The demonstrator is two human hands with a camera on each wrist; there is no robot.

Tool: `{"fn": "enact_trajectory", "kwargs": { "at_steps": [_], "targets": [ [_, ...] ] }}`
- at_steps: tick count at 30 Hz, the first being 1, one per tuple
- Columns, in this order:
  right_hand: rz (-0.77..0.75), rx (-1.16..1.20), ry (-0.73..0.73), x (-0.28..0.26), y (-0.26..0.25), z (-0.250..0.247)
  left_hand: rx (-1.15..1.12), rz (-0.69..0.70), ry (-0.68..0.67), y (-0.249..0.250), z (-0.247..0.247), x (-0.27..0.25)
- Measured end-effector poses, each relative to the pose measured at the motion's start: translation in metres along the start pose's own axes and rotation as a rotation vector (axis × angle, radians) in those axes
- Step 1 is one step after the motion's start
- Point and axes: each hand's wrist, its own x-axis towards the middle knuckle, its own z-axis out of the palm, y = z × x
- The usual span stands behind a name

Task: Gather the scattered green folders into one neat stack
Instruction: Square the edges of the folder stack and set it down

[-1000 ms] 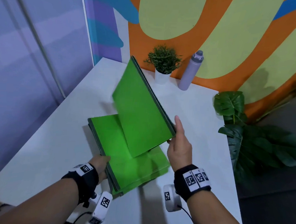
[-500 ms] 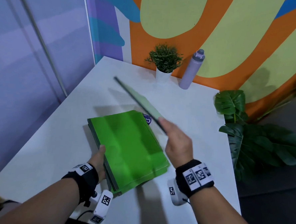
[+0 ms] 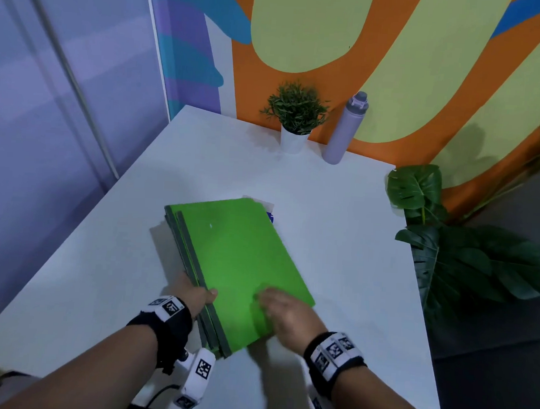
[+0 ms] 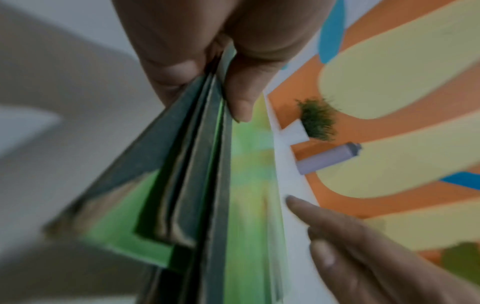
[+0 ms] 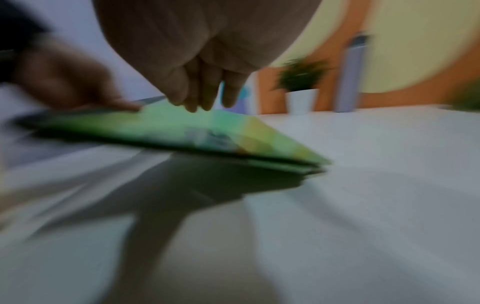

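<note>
Green folders (image 3: 239,272) piled in one stack on the white bench (image 3: 339,240), near its front edge, lying at a slant with dark spines facing left. Spines not flush: lower ones stepped out a little past the top cover on the left side. A white and blue corner of something sticking out from under the far end of the stack.

Left hand (image 3: 193,294) at the spine side near the front corner, thumb on the top cover, fingers (image 4: 171,67) curled beneath, pinching the spines together; seen from the left wrist, edges fanned between thumb and fingers. Near corner of the stack raised a little off the bench in the right wrist view, shadow beneath.

Right hand (image 3: 284,312) over the near right part of the top cover, fingers (image 5: 197,96) straight and close together, pointing down at the green surface, holding nothing; blurred, so actual contact not clear.

Small potted plant (image 3: 296,117) in a white pot at the far edge of the bench, lilac bottle (image 3: 346,130) just beside it on the right, both well apart from the stack. Large leafy plant (image 3: 464,257) beyond the right edge of the bench. Painted wall (image 3: 397,70) in orange, yellow and blue behind.
</note>
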Motion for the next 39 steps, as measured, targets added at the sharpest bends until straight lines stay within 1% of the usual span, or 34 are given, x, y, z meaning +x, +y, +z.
{"fn": "enact_trajectory", "kwargs": {
  "at_steps": [1,2,3,4,5,6,7,8,9,11,12,14,16,18,21,23,24,26,28,30,32,34,37,39],
  "targets": [
    [0.175,0.03,0.092,0.003,0.007,-0.011,-0.07,0.068,0.001,0.003,-0.003,-0.003],
    [0.384,0.089,0.142,0.005,0.016,-0.022,-0.143,0.152,-0.012,0.005,-0.007,-0.007],
    [0.604,0.181,0.146,0.008,0.02,-0.037,-0.191,0.233,-0.038,0.006,-0.012,-0.011],
    [0.786,0.327,0.14,0.01,0.027,-0.048,-0.209,0.31,-0.077,0.008,-0.016,-0.015],
    [0.892,0.523,0.165,0.011,0.033,-0.057,-0.199,0.378,-0.116,0.011,-0.02,-0.019],
    [0.919,0.736,0.232,0.011,0.039,-0.063,-0.172,0.445,-0.144,0.017,-0.023,-0.025],
    [0.881,0.926,0.318,0.01,0.041,-0.068,-0.143,0.5,-0.157,0.022,-0.024,-0.029],
    [0.816,1.042,0.401,0.01,0.04,-0.073,-0.118,0.544,-0.155,0.028,-0.025,-0.031],
    [0.756,1.084,0.479,0.01,0.038,-0.077,-0.094,0.563,-0.145,0.034,-0.025,-0.032],
    [0.673,1.085,0.589,0.011,0.03,-0.082,-0.058,0.552,-0.115,0.044,-0.025,-0.031],
    [0.66,1.087,0.618,0.012,0.027,-0.083,-0.051,0.535,-0.1,0.047,-0.025,-0.029],
    [0.641,1.098,0.625,0.014,0.022,-0.08,-0.08,0.507,-0.091,0.051,-0.028,-0.025],
    [0.639,1.093,0.614,0.014,0.017,-0.078,-0.149,0.509,-0.092,0.052,-0.029,-0.022],
    [0.627,1.111,0.635,0.015,0.012,-0.082,-0.252,0.535,-0.102,0.055,-0.03,-0.024],
    [0.514,1.186,0.754,0.021,-0.001,-0.101,-0.434,0.59,-0.099,0.069,-0.032,-0.037],
    [0.433,1.178,0.851,0.027,-0.008,-0.119,-0.533,0.677,-0.041,0.084,-0.034,-0.051],
    [0.42,1.129,0.894,0.031,-0.012,-0.127,-0.557,0.714,0.008,0.093,-0.035,-0.059],
    [0.421,1.022,0.971,0.039,-0.019,-0.14,-0.615,0.759,0.126,0.111,-0.038,-0.075],
    [0.443,0.981,1.026,0.048,-0.023,-0.145,-0.633,0.753,0.221,0.124,-0.038,-0.084],
    [0.51,0.981,1.075,0.054,-0.025,-0.145,-0.603,0.739,0.281,0.127,-0.037,-0.084],
    [0.58,0.975,1.107,0.056,-0.023,-0.142,-0.621,0.726,0.315,0.126,-0.036,-0.08],
    [0.615,0.963,1.114,0.057,-0.022,-0.139,-0.622,0.719,0.327,0.125,-0.034,-0.076],
    [0.606,0.922,1.125,0.058,-0.023,-0.136,-0.613,0.738,0.346,0.121,-0.032,-0.075],
    [0.568,0.849,1.151,0.058,-0.025,-0.13,-0.577,0.791,0.365,0.117,-0.031,-0.078]
  ]
}}
